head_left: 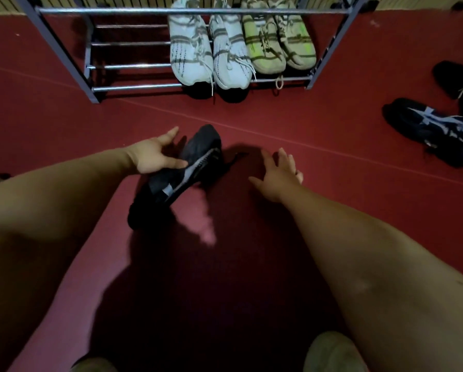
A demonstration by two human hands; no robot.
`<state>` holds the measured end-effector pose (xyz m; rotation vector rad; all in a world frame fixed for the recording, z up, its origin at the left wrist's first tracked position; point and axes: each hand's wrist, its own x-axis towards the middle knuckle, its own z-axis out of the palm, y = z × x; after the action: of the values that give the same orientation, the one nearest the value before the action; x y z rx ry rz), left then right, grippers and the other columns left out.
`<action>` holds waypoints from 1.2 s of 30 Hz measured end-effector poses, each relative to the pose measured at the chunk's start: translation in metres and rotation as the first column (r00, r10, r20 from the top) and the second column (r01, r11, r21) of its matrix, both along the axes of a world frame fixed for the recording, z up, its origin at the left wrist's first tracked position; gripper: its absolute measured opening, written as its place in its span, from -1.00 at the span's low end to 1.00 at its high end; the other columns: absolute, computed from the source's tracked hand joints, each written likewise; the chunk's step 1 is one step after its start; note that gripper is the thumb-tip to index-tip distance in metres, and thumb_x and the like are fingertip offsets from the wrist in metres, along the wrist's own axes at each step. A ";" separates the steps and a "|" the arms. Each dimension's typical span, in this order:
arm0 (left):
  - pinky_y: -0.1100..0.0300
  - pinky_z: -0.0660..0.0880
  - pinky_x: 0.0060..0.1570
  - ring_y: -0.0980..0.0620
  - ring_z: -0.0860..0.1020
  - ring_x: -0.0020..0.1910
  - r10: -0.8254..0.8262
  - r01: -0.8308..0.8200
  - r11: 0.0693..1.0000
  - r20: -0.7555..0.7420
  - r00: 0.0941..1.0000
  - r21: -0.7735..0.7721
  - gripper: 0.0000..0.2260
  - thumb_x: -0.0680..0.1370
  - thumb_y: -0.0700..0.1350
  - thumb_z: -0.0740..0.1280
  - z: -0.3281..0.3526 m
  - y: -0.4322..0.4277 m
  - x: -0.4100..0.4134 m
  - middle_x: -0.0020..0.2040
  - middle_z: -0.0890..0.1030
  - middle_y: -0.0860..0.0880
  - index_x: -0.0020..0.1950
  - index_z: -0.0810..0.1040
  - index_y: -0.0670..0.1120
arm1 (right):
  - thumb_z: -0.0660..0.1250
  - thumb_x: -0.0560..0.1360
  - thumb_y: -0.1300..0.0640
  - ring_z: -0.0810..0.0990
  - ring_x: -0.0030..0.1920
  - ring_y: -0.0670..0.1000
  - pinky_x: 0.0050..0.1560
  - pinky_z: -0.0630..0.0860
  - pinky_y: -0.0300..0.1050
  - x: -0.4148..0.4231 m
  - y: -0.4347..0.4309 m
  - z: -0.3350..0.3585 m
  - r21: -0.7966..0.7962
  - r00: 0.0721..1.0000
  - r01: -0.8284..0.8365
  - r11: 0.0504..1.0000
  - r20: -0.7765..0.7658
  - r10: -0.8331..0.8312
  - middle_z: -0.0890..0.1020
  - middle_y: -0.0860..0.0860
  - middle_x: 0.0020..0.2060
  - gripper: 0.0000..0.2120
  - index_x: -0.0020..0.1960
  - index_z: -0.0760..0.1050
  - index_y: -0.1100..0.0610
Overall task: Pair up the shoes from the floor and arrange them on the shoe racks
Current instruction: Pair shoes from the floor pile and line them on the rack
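In left hand [155, 157], dark mesh shoe [183, 171]

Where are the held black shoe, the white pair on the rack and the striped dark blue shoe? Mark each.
black shoe [200, 143], head view, dark part above the grey stripe.
white pair [190, 49], head view, left shoe's upper.
dark blue shoe [439, 122], head view, pale side stripe.

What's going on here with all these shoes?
A person is sorting shoes. Their left hand holds a dark shoe with a grey stripe, tilted, while the right hand is spread open beside it. A white pair and a yellow-green pair sit on the shoe rack. Two dark sneakers lie on the floor at the right.
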<state>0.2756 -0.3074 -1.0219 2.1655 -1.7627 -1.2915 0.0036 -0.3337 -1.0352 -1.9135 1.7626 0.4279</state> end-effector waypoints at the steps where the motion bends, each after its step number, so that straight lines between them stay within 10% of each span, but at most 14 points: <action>1: 0.23 0.01 0.44 -0.01 0.07 0.52 0.000 0.002 0.999 0.027 1.000 -0.045 -0.19 0.50 0.00 0.39 0.004 -0.001 0.003 0.55 0.05 -0.08 0.56 -0.09 0.04 | 0.17 0.55 -0.20 -0.25 0.52 0.14 0.45 -0.06 0.20 0.001 0.001 0.000 0.004 1.000 -0.002 1.000 0.004 0.002 -0.26 0.05 0.53 -0.27 0.55 -0.18 -0.09; 14: -0.07 -0.16 0.46 -0.14 -0.15 0.53 -0.038 0.088 0.992 0.431 0.902 -0.096 -0.33 0.56 0.23 0.12 0.010 0.011 0.011 0.57 -0.13 -0.07 0.54 -0.16 0.12 | 0.17 0.55 -0.19 -0.29 0.51 0.13 0.46 -0.12 0.18 0.013 0.002 0.008 -0.016 0.999 -0.038 0.999 -0.015 0.038 -0.30 0.04 0.52 -0.28 0.55 -0.16 -0.06; 36: -0.11 -0.15 0.46 -0.16 -0.21 0.52 -0.342 0.407 0.909 0.399 0.851 -0.088 -0.19 0.51 0.20 0.28 0.060 -0.081 -0.330 0.56 -0.18 -0.09 0.54 -0.19 0.10 | 0.21 0.55 -0.13 -0.27 0.51 0.18 0.47 -0.10 0.22 -0.247 -0.054 0.060 -0.125 0.887 0.462 0.878 0.085 -0.455 -0.26 0.08 0.52 -0.27 0.54 -0.17 -0.09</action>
<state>-0.0549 -0.3883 -0.9614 2.1490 -2.4454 -0.7575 -0.2431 -0.3878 -0.9755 -1.4988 2.1759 0.0773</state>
